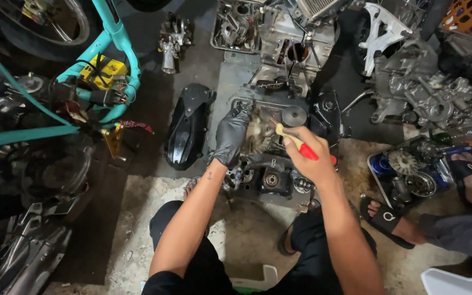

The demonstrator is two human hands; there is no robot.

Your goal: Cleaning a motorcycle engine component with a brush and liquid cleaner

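- Left hand (231,136), in a black glove, is closed around a dirty engine part (258,134), held just above the engine case (271,177) on the floor between the person's feet.
- Right hand (308,155), bare, grips a brush (296,143) by its red and cream handle, bristles against the part.
- Risk: the greasy part may slip from the glove and fall onto the open case.
- Risk: flicked grime may reach the bare right hand.
- Risk: a bystander's sandalled foot (389,217) sits near the tray of parts (413,172); a nudge could scatter them.
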